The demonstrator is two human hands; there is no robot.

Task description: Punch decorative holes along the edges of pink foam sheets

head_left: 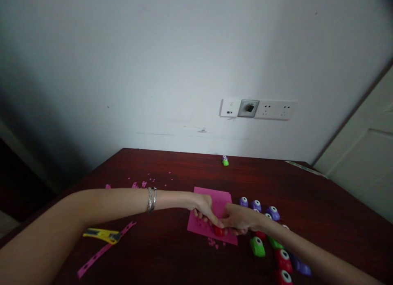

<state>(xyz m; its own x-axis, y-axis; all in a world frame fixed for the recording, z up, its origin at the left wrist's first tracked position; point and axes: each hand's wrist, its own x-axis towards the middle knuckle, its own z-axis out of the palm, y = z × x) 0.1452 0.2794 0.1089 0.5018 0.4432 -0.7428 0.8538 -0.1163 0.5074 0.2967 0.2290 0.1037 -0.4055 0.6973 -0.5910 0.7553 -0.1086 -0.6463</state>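
Observation:
A small red craft punch (219, 231) sits at the near edge of a sheet of pink paper (215, 194). From the left, my left hand (205, 208) has its thumb pressed on the punch, its fingers curled beneath. My right hand (241, 218) meets it from the other side, with its thumb on the same punch and its fingers closed around the side. Both hands partly cover the paper and the punch. Tiny pink cut-outs (212, 242) lie just in front of the sheet.
Several purple, green and red punches, one a green punch (257, 246), stand right of the paper, partly behind my right forearm. A yellow box cutter (102, 235) lies across a punched pink strip (93, 259) at left. Two small punches (225, 161) stand near the wall.

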